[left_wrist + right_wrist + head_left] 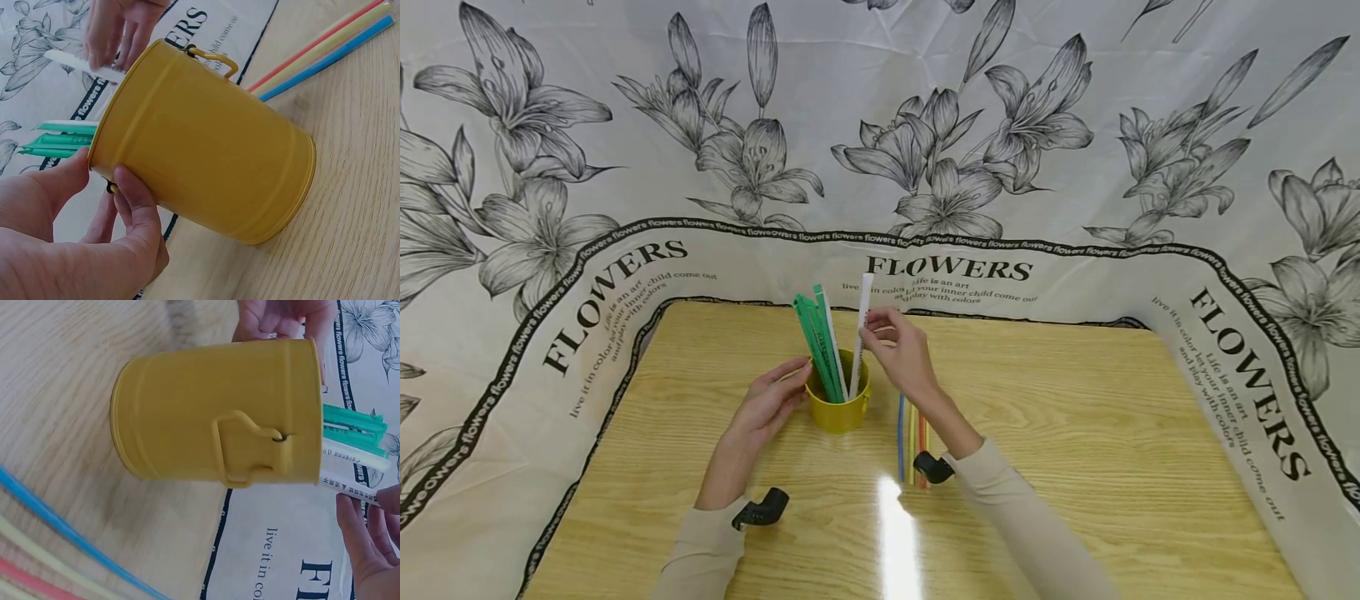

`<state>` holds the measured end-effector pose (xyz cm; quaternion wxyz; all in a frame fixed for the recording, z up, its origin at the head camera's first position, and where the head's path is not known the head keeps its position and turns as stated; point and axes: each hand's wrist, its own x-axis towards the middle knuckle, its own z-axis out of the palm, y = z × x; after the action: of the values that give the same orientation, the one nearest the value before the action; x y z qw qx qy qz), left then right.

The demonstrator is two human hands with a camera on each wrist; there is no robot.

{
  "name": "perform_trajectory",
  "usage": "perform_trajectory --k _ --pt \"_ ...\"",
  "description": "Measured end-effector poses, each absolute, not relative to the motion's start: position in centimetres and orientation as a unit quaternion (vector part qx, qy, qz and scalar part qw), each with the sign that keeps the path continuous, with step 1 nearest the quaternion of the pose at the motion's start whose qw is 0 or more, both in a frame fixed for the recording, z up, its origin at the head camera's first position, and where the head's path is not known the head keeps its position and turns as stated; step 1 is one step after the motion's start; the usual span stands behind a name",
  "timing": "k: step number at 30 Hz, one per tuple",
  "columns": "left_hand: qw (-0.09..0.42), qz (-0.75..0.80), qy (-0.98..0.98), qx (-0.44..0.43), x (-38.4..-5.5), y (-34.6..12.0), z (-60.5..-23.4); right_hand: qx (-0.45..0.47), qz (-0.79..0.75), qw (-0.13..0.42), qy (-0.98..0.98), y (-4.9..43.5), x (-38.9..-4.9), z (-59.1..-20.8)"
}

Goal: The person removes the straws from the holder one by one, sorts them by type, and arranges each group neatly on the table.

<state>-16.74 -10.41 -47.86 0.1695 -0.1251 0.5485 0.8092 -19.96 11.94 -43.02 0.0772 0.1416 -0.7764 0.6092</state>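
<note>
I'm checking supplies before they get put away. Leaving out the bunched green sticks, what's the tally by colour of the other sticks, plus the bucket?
Yellow bucket: 1
White sticks: 2
Blue stick: 1
Red stick: 1
Yellow sticks: 2
Total: 7
</note>
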Motion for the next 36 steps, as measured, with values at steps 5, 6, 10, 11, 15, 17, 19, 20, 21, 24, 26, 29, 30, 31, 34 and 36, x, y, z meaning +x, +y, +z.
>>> perform_trajectory --k 5,6,10,11,15,17,19,20,21,24,26,29,30,31,34,36 --pt "0.167 0.81 0.549 -0.122 -16.7 -10.4 -47.8 0.132 0.652 0.077 -0.742 13.1 -19.8 -42.4" --pt "0.167 0.81 0.549 -0.123 -16.7 -10.4 -47.8 0.129 0.663 0.078 -0.734 13.4 -19.8 -42.3" --pt "0.166 0.806 0.554 -0.126 -16.7 -10.4 -47.8 0.113 0.704 0.085 -0.697 14.3 -19.8 -41.8" --pt "0.166 0.805 0.556 -0.127 -16.7 -10.4 -47.9 0.108 0.716 0.088 -0.685 14.5 -19.8 -41.7" --pt "0.163 0.804 0.556 -0.131 -16.7 -10.5 -47.9 0.082 0.751 0.101 -0.647 15.5 -19.9 -41.3" --pt "0.163 0.805 0.555 -0.132 -16.7 -10.5 -47.9 0.068 0.766 0.105 -0.631 16.1 -20.0 -41.1" --pt "0.164 0.806 0.553 -0.133 -16.7 -10.5 -47.9 0.055 0.774 0.11 -0.621 16.7 -20.1 -41.0" --pt "0.164 0.807 0.552 -0.132 -16.8 -10.5 -47.9 0.05 0.778 0.114 -0.616 17.0 -20.2 -41.0" --pt "0.165 0.807 0.551 -0.131 -16.8 -10.4 -47.9 0.046 0.779 0.118 -0.614 17.3 -20.2 -41.0" --pt "0.166 0.809 0.549 -0.131 -16.8 -10.3 -47.9 0.037 0.777 0.128 -0.615 18.2 -20.3 -41.1" --pt "0.166 0.81 0.547 -0.133 -16.9 -10.3 -47.9 0.034 0.773 0.129 -0.62 18.8 -20.2 -41.3" --pt "0.166 0.81 0.547 -0.132 -16.9 -10.3 -47.9 0.026 0.768 0.124 -0.628 19.7 -20.0 -41.7" --pt "0.166 0.811 0.546 -0.132 -16.9 -10.3 -47.9 0.022 0.767 0.121 -0.63 20.0 -20.0 -41.9" --pt "0.165 0.811 0.546 -0.132 -16.9 -10.3 -47.9 0.018 0.764 0.118 -0.634 20.3 -19.9 -42.0" --pt "0.165 0.811 0.546 -0.133 -16.9 -10.3 -47.9 0.008 0.756 0.11 -0.645 21.1 -19.5 -42.6" --pt "0.166 0.81 0.545 -0.135 -16.9 -10.3 -48.0 0.003 0.747 0.103 -0.657 21.7 -19.2 -43.1"
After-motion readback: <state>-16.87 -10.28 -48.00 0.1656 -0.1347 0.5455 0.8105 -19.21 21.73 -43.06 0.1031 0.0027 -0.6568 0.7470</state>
